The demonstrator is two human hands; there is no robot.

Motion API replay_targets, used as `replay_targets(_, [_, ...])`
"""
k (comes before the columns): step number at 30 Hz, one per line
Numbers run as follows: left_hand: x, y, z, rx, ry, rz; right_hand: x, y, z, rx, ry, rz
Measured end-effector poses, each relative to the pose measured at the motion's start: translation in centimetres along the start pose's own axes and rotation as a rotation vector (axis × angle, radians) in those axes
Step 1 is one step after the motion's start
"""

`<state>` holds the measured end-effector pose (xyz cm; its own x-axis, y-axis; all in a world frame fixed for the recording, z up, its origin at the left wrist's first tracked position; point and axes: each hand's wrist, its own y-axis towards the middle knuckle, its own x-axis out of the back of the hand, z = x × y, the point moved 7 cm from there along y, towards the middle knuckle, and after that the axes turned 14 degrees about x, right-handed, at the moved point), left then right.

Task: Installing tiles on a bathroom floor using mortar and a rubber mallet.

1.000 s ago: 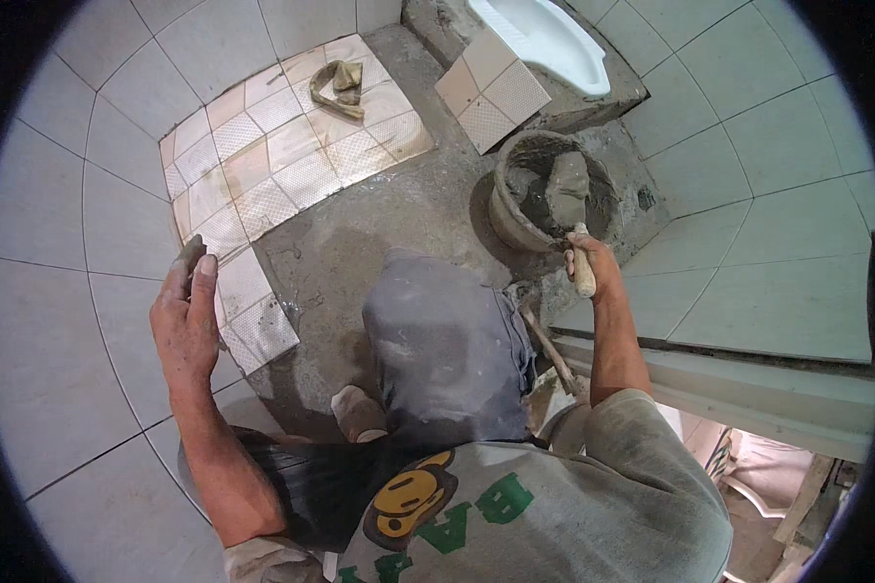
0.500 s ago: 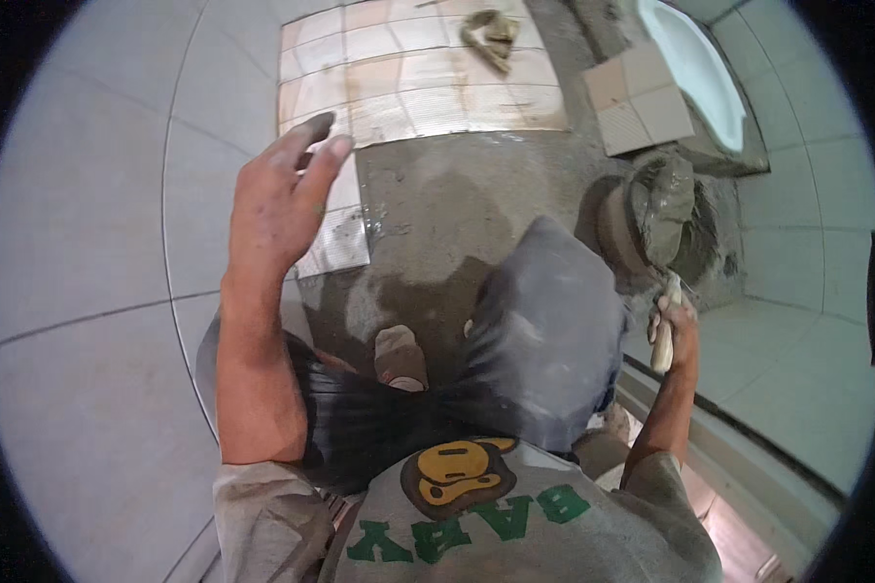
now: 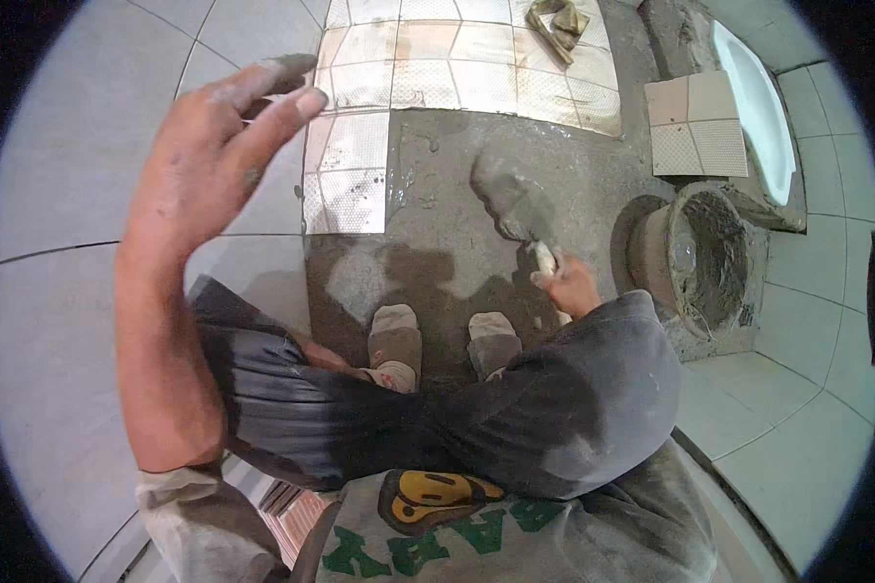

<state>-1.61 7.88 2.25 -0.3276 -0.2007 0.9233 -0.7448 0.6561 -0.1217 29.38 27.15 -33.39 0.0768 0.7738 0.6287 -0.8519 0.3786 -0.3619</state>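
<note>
My right hand (image 3: 574, 289) is closed round the pale handle of a trowel (image 3: 537, 225). A wet grey heap of mortar (image 3: 501, 190) covers much of the blade, which is over the grey mortar bed (image 3: 433, 175) in front of my feet. Whether the blade touches the bed, I cannot tell. Raised at the left, my left hand (image 3: 209, 146) holds nothing, its thumb apart from the bent, mortar-stained fingers. It hovers near the wall, beside the laid floor tiles (image 3: 355, 141). A bucket (image 3: 651, 255) crusted with mortar stands to the right of the trowel.
A crumpled, dirty cloth (image 3: 557, 31) lies on the far tiles. Loose beige tiles (image 3: 695, 126) lean by a white ceramic basin (image 3: 756, 121) at the far right. Tiled walls (image 3: 53, 185) rise on both sides. My feet (image 3: 396, 340) stand on the near floor.
My right hand has moved the trowel from the bucket leftward over the mortar bed, with mortar on its blade. My left hand has shifted left and looks larger. The view has shifted too.
</note>
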Motion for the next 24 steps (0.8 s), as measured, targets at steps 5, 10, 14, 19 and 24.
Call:
replay_targets(5, [1.2, 0.0, 2.4, 0.030, -0.002, 0.004, 0.0, 2.1, 3.4, 0.208, -0.346, 0.044])
replay_targets(10, [0.9, -0.2, 3.9, 0.050, -0.006, 0.095, -1.0, 2.2, 4.7, 0.180, -0.533, 0.055])
replay_targets(14, [0.5, -0.4, 4.4, 0.059, -0.101, 0.150, -2.3, 2.9, 4.5, 0.164, -0.550, 0.129])
replay_targets(19, [0.4, -0.5, 4.9, 0.040, -0.180, 0.182, -2.1, 3.2, 6.7, 0.152, -0.522, 0.083])
replay_targets(24, [0.8, -0.6, 5.2, 0.044, -0.193, 0.160, -2.3, 2.4, 5.7, 0.250, -0.582, -0.055])
